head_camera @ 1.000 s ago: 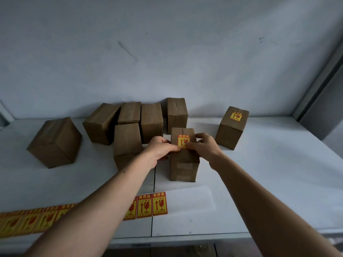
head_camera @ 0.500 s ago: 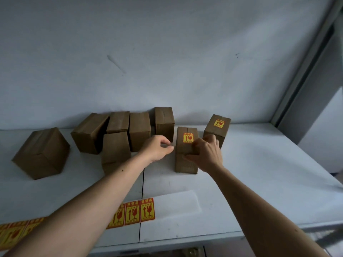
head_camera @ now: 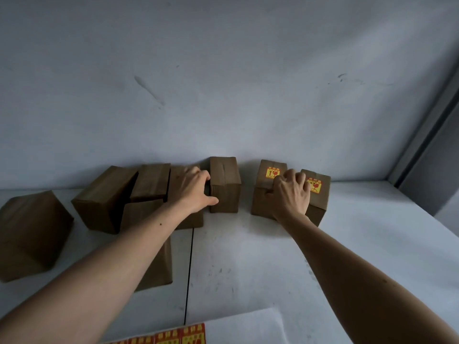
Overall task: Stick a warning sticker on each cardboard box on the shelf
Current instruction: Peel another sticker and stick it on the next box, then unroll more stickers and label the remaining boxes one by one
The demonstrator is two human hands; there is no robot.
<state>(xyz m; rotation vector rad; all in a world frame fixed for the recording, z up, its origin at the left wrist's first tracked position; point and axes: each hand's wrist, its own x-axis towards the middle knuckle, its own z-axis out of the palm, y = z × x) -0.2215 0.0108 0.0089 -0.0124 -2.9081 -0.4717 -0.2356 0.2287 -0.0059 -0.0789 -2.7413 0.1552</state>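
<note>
At the back of the shelf [head_camera: 273,264], against the wall, my left hand [head_camera: 192,192] curled round the near left edge of a bare box [head_camera: 224,184], thumb on its front corner. My right hand [head_camera: 291,194] gripped the top front edge of a stickered box [head_camera: 263,187], which touched a 2nd stickered box [head_camera: 319,197] on its right. The boxes were small, plain brown cardboard, stiff-sided and, I judged, light enough to slide with 1 hand; the corners and top edges gave the surest hold, since the flat faces might slip. Each sticker [head_camera: 272,173] was yellow with red marks. 5 more bare boxes crowded to the left. A strip [head_camera: 183,336] of spare stickers lay at the near edge.
</note>
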